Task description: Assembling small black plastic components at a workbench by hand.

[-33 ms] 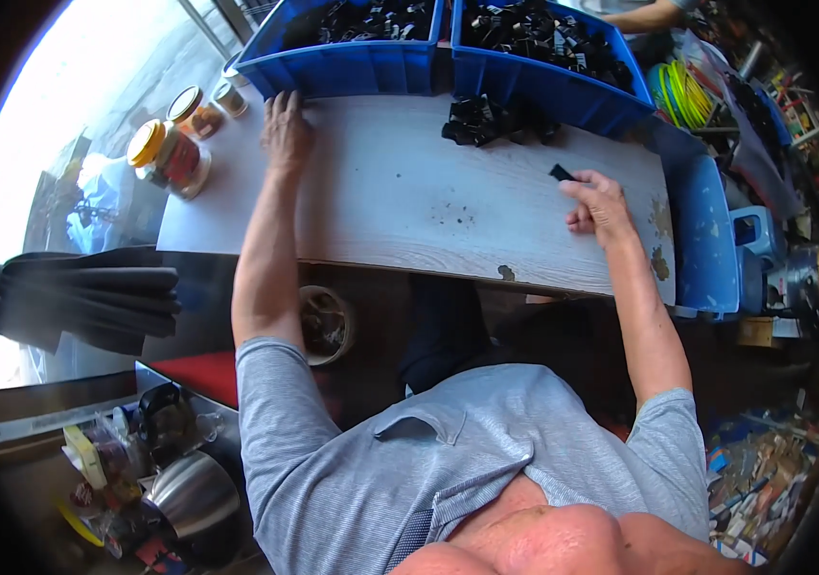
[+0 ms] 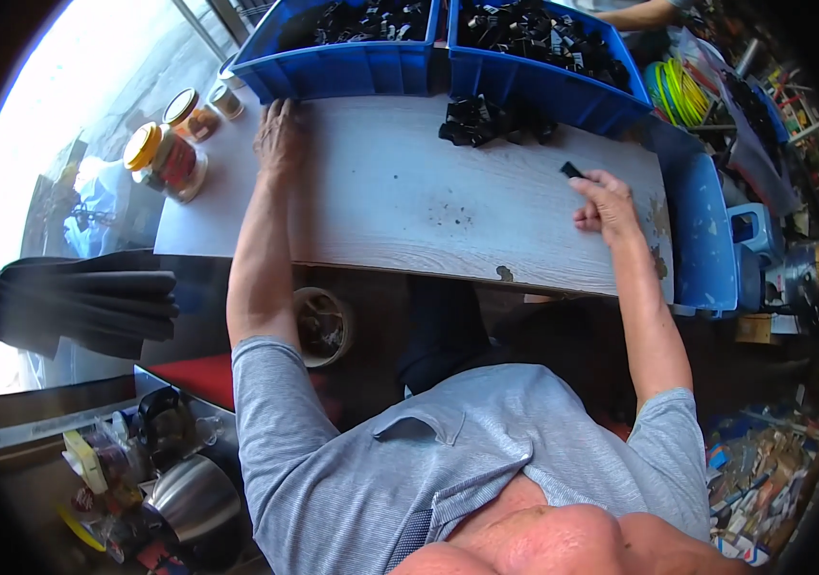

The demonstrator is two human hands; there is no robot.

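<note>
Pinched between the thumb and fingers of my right hand (image 2: 608, 205) is a small black flat-ended piece (image 2: 571, 170), held just above the right part of the white table (image 2: 371, 206). Its exact kind is too small to make out. My left hand (image 2: 278, 137) lies flat at the table's far left, fingers stretched toward the front of the left blue bin (image 2: 337, 84) and holding nothing. A loose heap of similar black pieces (image 2: 474, 123) sits on the table in front of the right blue bin (image 2: 548, 88). Both bins are full of black pieces with shiny spots.
Yellow-lidded jars (image 2: 172, 163) stand at the table's left end. An empty-looking blue tub (image 2: 703, 230) adjoins its right edge. Below the front edge is a round bucket (image 2: 323, 326). Another person's forearm (image 2: 641, 15) shows beyond the right bin, near coiled yellow-green bands (image 2: 680, 94).
My right hand has shifted slightly to the right with the black piece still pinched. My left hand stays flat at nearly the same place.
</note>
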